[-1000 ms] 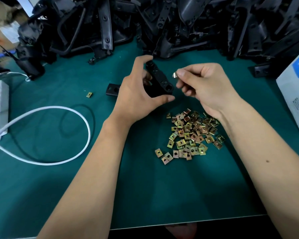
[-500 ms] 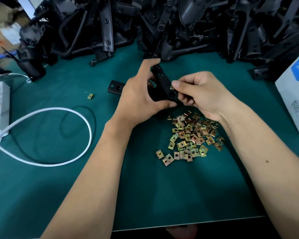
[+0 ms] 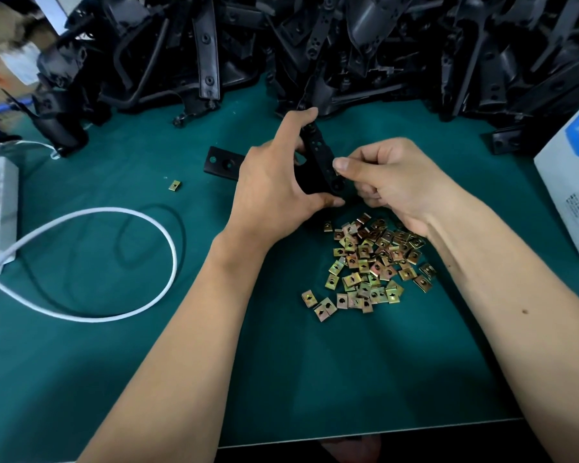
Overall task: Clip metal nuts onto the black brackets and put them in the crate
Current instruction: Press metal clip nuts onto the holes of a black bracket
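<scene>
Clipping: I have the right hand (image 3: pixel 395 182) pressing a nut (image 3: pixel 337 173) onto the edge of the bracket (image 3: pixel 318 155), thumb on top; a second ago that nut was held clear of the bracket, so it has now met the edge.
Left grip: my left hand (image 3: pixel 274 192) is curled round the bracket, forefinger hooked over its far end and thumb under its near end, holding it tilted above the mat (image 3: pixel 114 362).
Right grip: thumb and fingers are pinched nearly closed on the nut; only a sliver of metal shows, so I cannot tell how far it has slid on.
Bracket: between my two hands, off the mat, its holed face turned to me.
Spare nuts: the pile (image 3: pixel 371 265) lies just below the grip, under my right wrist; one stray nut (image 3: pixel 174 185) sits well off to the left.
Other parts: a flat black plate (image 3: pixel 222 163) lies just left of the left hand; the heap of brackets (image 3: pixel 315 45) is beyond the grip.
Crate: not in view.
Meaning: I judge this is the seating step; the bracket cannot go to the crate until the nut is fully home.
</scene>
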`<state>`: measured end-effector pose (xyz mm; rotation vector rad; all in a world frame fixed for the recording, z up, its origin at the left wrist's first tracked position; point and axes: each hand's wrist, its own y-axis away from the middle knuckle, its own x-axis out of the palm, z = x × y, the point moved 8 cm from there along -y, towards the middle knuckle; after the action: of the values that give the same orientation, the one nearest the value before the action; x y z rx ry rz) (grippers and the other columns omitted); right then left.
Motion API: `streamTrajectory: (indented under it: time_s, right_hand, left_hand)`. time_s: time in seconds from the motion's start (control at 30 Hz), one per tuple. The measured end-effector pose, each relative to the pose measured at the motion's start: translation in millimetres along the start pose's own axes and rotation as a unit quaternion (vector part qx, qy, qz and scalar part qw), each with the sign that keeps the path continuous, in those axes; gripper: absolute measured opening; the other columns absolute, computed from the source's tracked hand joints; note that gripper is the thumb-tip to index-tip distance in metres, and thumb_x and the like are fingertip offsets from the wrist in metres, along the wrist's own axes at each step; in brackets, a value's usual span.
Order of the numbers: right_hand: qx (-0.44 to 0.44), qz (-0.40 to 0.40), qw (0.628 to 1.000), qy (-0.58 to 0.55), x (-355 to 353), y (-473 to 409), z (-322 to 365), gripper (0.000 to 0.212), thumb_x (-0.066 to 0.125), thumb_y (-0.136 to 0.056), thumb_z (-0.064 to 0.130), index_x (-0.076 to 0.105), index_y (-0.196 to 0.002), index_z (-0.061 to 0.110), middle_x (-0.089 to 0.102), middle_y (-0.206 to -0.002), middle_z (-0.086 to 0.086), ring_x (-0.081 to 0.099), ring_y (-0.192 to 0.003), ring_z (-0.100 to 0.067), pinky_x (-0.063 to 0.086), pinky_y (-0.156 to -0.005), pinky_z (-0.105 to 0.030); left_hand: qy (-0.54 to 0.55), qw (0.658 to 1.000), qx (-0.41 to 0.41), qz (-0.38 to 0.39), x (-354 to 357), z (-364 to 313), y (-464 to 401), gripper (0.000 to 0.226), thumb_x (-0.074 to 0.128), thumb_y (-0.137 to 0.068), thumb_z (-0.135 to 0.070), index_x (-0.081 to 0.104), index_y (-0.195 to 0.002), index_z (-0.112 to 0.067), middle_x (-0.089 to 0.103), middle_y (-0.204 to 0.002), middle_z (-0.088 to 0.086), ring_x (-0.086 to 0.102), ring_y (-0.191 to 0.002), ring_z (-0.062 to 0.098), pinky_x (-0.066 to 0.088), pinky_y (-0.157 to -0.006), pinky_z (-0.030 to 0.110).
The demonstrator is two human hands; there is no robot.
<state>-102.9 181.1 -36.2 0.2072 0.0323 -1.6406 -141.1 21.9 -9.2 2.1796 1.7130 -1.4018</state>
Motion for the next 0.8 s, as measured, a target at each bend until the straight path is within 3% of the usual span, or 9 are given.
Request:
streamTrajectory:
  time_s: [0.13, 0.33, 0.5, 0.8]
  right_hand:
    - [0.004, -0.008, 1.000, -0.024, -3.5, -0.3, -0.1, 0.020, 0.069, -0.099, 0.023, 0.071, -0.083, 0.011, 0.052, -0.056, 0.001, 0.040, -0.049, -0.009, 0.031, -0.044, -0.018]
    - [0.067, 0.006, 0.993, -0.093, -12.1, -1.1, -8.2, 0.030, 0.062, -0.103, 0.029, 0.072, -0.089, 0.005, 0.064, -0.064, -0.004, 0.049, -0.055, -0.010, 0.036, -0.045, -0.017]
    - [0.033, 0.004, 0.999, -0.035, -12.0, -1.7, -5.0, 0.015, 0.071, -0.096, 0.017, 0.076, -0.083, 0.010, 0.063, -0.063, 0.000, 0.048, -0.055, -0.007, 0.039, -0.045, -0.014]
    - [-0.048, -0.038, 0.998, 0.030, -6.3, -4.9, 1.2, 0.020, 0.072, -0.097, 0.016, 0.075, -0.077, 0.014, 0.058, -0.059, 0.002, 0.046, -0.054, -0.010, 0.039, -0.048, -0.016]
  left_hand:
    - [0.023, 1.000, -0.010, 0.011, 3.7, 2.6, -0.8, 0.111, 0.095, -0.056, -0.056, 0.041, -0.148, -0.025, 0.070, -0.102, -0.011, 0.066, -0.097, 0.010, 0.054, -0.092, 0.038]
    - [0.019, 1.000, -0.015, 0.015, 3.9, 5.2, -0.4, 0.111, 0.096, -0.054, -0.056, 0.040, -0.146, -0.030, 0.067, -0.104, -0.008, 0.064, -0.098, 0.014, 0.053, -0.094, 0.041]
    - [0.016, 1.000, -0.014, 0.020, 4.3, 6.1, -1.2, 0.111, 0.096, -0.055, -0.055, 0.040, -0.147, -0.028, 0.067, -0.103, -0.007, 0.064, -0.098, 0.014, 0.054, -0.093, 0.040]
    - [0.014, 1.000, -0.027, 0.006, 3.7, 11.5, -0.6, 0.112, 0.097, -0.052, -0.054, 0.042, -0.147, -0.030, 0.069, -0.103, -0.010, 0.064, -0.098, 0.010, 0.054, -0.092, 0.036]
